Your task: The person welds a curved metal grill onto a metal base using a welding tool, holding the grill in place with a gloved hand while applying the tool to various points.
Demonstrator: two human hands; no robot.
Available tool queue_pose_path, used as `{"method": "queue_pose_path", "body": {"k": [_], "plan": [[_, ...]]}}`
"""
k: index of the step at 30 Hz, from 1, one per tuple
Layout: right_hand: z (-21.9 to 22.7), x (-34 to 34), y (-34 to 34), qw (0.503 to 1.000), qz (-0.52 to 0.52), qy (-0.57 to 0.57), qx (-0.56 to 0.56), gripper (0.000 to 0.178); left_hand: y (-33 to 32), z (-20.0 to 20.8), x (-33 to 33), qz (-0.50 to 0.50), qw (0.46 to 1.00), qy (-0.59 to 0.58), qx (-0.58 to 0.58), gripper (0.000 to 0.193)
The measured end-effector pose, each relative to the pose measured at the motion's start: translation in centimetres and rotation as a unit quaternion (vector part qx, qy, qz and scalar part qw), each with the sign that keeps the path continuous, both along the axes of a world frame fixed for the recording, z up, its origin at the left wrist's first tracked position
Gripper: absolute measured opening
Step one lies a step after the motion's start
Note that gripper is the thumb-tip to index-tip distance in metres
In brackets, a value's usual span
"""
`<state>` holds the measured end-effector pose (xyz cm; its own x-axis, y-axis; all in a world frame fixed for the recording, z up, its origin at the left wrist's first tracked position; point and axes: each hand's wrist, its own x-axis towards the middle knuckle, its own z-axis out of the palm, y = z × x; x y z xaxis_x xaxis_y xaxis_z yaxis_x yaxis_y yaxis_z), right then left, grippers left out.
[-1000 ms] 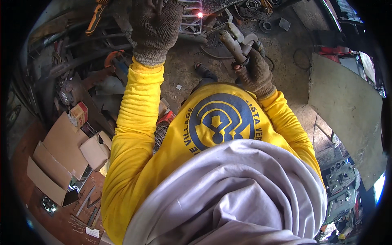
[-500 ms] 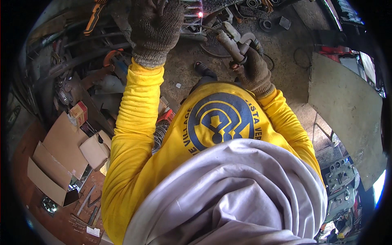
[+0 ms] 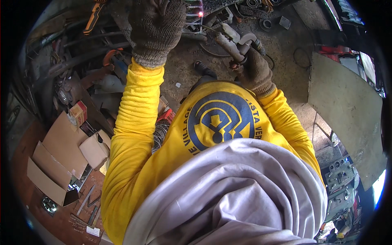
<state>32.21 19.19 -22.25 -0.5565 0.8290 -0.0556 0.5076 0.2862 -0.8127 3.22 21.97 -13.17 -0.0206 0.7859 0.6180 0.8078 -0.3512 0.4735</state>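
Observation:
My right hand [image 3: 256, 73], in a brown knit glove, is wrapped round a welding electrode holder [image 3: 230, 45] with a worn grey body. From its tip a thin rod [image 3: 209, 28] points up and left toward a row of parallel metal bars [image 3: 193, 17]. A small bright pinkish glow [image 3: 200, 14] sits on the right ends of those bars, just beyond the rod. To the left of the bars my left hand [image 3: 157, 30], gloved alike, appears closed with curled fingers. The top edge cuts it off, and whatever it grips is hidden.
An orange-and-black tool [image 3: 94, 16] lies at the upper left. Open cardboard boxes [image 3: 57, 157] stand at the left. Scrap metal and bearing rings [image 3: 265, 25] litter the far floor. A large metal sheet [image 3: 343, 114] leans at the right, above grey machinery [image 3: 341, 183].
The electrode holder and my right hand have shifted very slightly. The glow stays at nearly the same spot, and my left hand has hardly moved.

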Motion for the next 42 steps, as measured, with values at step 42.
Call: {"method": "queue_pose_path", "body": {"k": [42], "plan": [[-1.5, -0.4, -0.8, 0.993, -0.008, 0.117, 0.033, 0.055, 0.4, 0.3, -1.1, -0.018, 0.999, 0.026, 0.023, 0.058]]}}
